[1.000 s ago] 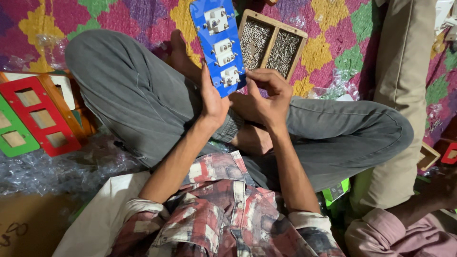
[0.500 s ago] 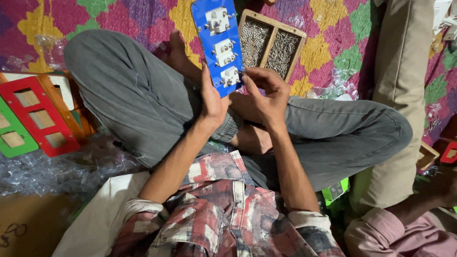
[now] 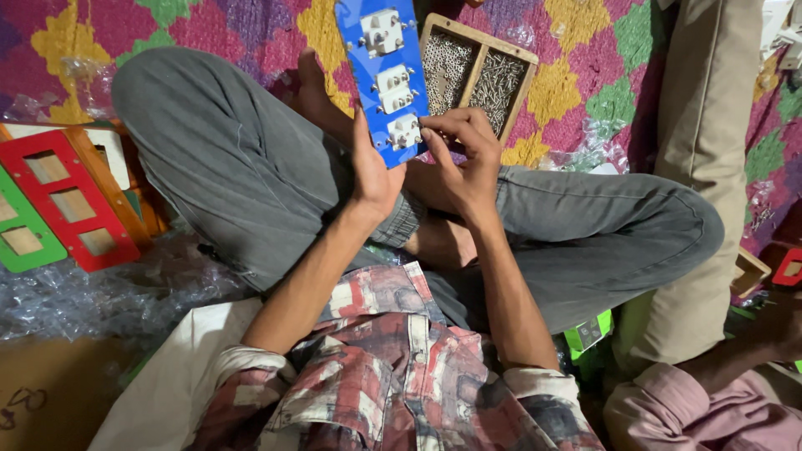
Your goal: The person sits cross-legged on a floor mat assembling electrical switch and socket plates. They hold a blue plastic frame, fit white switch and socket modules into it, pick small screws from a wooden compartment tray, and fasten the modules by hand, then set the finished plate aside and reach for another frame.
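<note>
Left hand [image 3: 373,171] grips lower left edge of blue board [image 3: 383,71], held upright over crossed legs. Right hand [image 3: 464,159] pinches at lowest white socket [image 3: 404,131], fingertips closed on small part, too tiny to identify. Wooden tray [image 3: 479,71] of screws just behind, on patterned blanket [image 3: 209,25].

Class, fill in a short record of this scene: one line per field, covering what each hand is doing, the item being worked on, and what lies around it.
Setting: person seated cross-legged on a patchwork mat
Left hand: holds the lower edge of a blue switch plate
Right hand: fingertips at the lowest white switch module
Plate contents: three white modules in a row
Behind plate: wooden two-compartment tray of small screws
Person's left: red frame, green frame
</note>
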The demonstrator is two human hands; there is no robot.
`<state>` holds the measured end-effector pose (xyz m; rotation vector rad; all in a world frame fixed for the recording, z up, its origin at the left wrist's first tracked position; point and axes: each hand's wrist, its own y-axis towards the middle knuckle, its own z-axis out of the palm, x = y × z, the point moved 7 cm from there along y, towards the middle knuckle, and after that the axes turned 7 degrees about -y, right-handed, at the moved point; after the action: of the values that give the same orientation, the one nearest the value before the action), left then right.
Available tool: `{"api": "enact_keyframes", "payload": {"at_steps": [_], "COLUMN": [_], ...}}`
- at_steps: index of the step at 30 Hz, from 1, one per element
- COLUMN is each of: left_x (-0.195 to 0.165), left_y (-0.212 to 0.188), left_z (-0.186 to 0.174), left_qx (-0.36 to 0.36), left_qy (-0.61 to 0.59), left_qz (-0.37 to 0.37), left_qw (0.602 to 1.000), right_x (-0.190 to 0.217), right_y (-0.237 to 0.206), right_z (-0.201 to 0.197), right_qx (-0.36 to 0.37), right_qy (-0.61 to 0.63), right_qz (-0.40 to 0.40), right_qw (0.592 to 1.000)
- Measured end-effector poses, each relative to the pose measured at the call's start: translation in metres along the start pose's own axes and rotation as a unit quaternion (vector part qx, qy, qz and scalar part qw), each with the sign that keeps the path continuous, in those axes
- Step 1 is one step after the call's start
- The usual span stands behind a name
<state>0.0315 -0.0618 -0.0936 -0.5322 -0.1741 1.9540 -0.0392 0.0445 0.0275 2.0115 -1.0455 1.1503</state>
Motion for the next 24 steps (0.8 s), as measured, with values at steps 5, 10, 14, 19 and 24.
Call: {"api": "enact_keyframes", "payload": {"at_steps": [5, 10, 14, 19, 24], "left_x": [0.000, 0.001, 0.001, 0.001, -0.008], "left_y": [0.001, 0.004, 0.003, -0.001, 0.000], "left_z": [-0.001, 0.000, 0.004, 0.006, 0.021], "left_qx": [-0.008, 0.002, 0.013, -0.008, 0.076], "left_qy": [-0.028, -0.064, -0.068, -0.073, -0.055], "left_qz": [-0.011, -0.026, -0.030, -0.052, -0.023], "left_qw": [1.000, 0.998, 0.997, 0.996, 0.995], "right_x": [0.004, 0.008, 0.009, 0.008, 0.019], "right_y": [-0.001, -0.002, -0.002, -0.001, -0.002], "right_z": [0.000, 0.001, 0.000, -0.003, -0.006], "right_qx": [-0.026, -0.039, -0.040, -0.037, -0.025], "right_qy": [-0.036, -0.051, -0.056, -0.054, -0.080], "right_qz": [-0.028, -0.038, -0.033, -0.024, -0.077], "right_qw": [0.999, 0.997, 0.997, 0.998, 0.993]}}
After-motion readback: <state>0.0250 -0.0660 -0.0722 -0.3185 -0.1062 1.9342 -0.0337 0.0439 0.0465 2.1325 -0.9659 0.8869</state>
